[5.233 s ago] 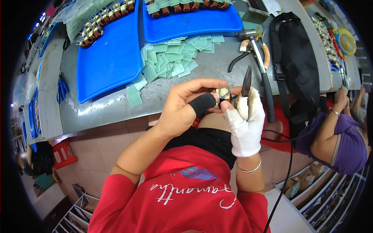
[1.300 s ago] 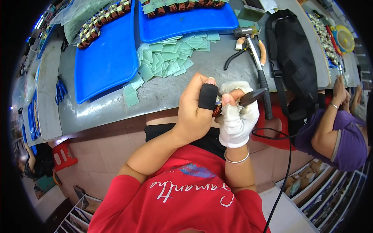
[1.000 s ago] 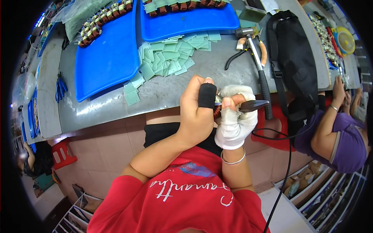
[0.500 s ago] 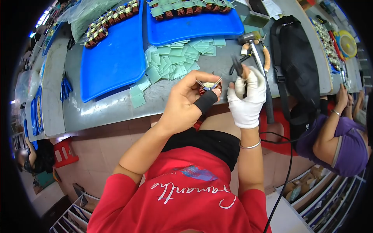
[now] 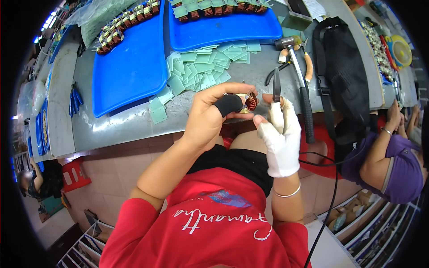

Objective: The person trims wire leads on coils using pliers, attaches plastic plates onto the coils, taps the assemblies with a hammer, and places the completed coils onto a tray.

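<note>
In my left hand (image 5: pixel 202 117), its thumb covered by a black sleeve, is a copper-wound coil (image 5: pixel 251 102) with a pale core or base and thin wire leads. The fingers and thumb close around it just past the table's front edge, and the windings face right. My right hand (image 5: pixel 284 142), in a white glove with bare fingertips, grips a dark, narrow, pointed tool (image 5: pixel 277 84). Its tip points up and away from me, a short distance right of the coil. The tool's lower end is hidden in the glove.
Loose green sheets (image 5: pixel 201 67) lie between two blue trays (image 5: pixel 129 71) (image 5: pixel 228 38) bearing rows of coils. On the right are a hammer (image 5: pixel 305 107), pliers (image 5: pixel 307 67) and a black bag (image 5: pixel 346 67). A person in purple (image 5: pixel 391 165) sits at far right.
My left hand has turned the coil so its windings face right. My right hand has come lower and closer to my body, and the tool, blurred before, now stands upright.
</note>
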`<state>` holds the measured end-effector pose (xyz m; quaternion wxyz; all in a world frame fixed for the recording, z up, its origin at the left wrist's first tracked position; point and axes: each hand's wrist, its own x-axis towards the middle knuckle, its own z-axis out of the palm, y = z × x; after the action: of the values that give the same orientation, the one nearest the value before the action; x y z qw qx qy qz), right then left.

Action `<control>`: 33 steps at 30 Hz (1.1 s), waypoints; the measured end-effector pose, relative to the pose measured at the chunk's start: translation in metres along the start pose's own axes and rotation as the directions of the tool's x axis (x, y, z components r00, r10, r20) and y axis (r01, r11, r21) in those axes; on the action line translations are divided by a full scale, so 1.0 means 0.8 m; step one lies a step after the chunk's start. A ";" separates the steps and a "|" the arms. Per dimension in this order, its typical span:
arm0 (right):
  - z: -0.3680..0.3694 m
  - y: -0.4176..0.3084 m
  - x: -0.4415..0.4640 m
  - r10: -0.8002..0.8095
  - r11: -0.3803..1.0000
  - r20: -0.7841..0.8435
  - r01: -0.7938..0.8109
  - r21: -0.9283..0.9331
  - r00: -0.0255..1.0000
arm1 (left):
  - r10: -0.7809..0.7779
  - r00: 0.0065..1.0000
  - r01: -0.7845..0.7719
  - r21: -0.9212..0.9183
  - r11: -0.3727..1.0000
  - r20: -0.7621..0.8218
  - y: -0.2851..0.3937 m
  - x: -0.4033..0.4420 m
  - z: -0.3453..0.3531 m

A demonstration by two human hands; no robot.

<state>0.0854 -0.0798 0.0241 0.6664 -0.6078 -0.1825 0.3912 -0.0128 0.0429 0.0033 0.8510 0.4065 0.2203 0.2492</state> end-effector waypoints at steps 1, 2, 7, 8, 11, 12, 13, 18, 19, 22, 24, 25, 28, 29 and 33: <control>0.006 0.001 0.002 -0.008 0.999 -0.018 0.009 0.034 1.000 | 0.000 1.000 0.000 0.002 1.000 0.002 0.002 -0.001 0.003; 0.013 0.003 0.005 -0.016 0.997 -0.036 0.019 0.069 0.999 | -0.004 1.000 0.004 -0.036 0.999 0.011 0.005 -0.002 0.007; 0.025 0.010 0.015 0.000 0.991 -0.104 0.014 0.134 0.995 | 0.012 1.000 -0.013 -0.088 0.996 -0.013 0.000 -0.004 0.009; 0.027 0.011 0.015 -0.009 0.988 -0.104 0.024 0.150 0.995 | 0.015 1.000 -0.016 -0.079 0.997 -0.016 0.001 -0.005 0.009; 0.027 0.011 0.015 -0.003 0.983 -0.097 0.021 0.183 0.995 | 0.020 0.999 -0.022 -0.053 0.998 -0.026 0.001 -0.006 0.009; 0.026 0.011 0.016 0.010 0.979 -0.089 0.008 0.203 0.996 | 0.022 0.999 -0.023 -0.033 0.999 -0.032 0.000 -0.006 0.010; 0.026 0.010 0.016 0.012 0.979 -0.089 0.006 0.202 0.996 | 0.021 0.999 -0.023 -0.034 0.999 -0.034 -0.001 -0.006 0.010; 0.026 0.011 0.016 0.024 0.964 -0.077 -0.003 0.266 0.997 | 0.039 0.997 -0.041 -0.031 0.999 -0.067 -0.007 -0.008 0.012; 0.028 0.012 0.016 0.025 0.964 -0.077 -0.004 0.265 0.997 | 0.039 0.997 -0.041 -0.032 0.999 -0.067 -0.007 -0.008 0.013; 0.033 0.016 0.018 -0.002 0.966 -0.108 0.029 0.256 0.994 | 0.069 0.994 -0.069 -0.001 0.998 -0.087 -0.011 -0.008 0.014; 0.035 0.020 0.018 -0.044 0.969 -0.124 0.072 0.236 0.991 | 0.084 0.991 -0.086 -0.013 0.996 -0.107 -0.015 -0.007 0.013; 0.036 0.020 0.019 -0.044 0.969 -0.124 0.072 0.236 0.991 | 0.084 0.991 -0.086 -0.013 0.996 -0.106 -0.015 -0.007 0.013; 0.040 0.020 0.020 -0.038 0.967 -0.130 0.069 0.245 0.991 | 0.098 0.988 -0.098 0.005 0.995 -0.124 -0.017 -0.007 0.013; 0.041 0.019 0.020 -0.037 0.966 -0.132 0.069 0.248 0.991 | 0.108 0.987 -0.107 0.014 0.994 -0.123 -0.018 -0.007 0.012; 0.032 0.011 0.024 -0.036 0.988 -0.077 0.047 0.146 0.996 | 0.070 0.996 -0.068 0.029 0.997 -0.059 -0.005 -0.007 0.011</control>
<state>0.0765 -0.0490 0.0160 0.7239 -0.5671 -0.1410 0.3668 -0.0113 0.0322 0.0065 0.8294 0.4174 0.2347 0.2876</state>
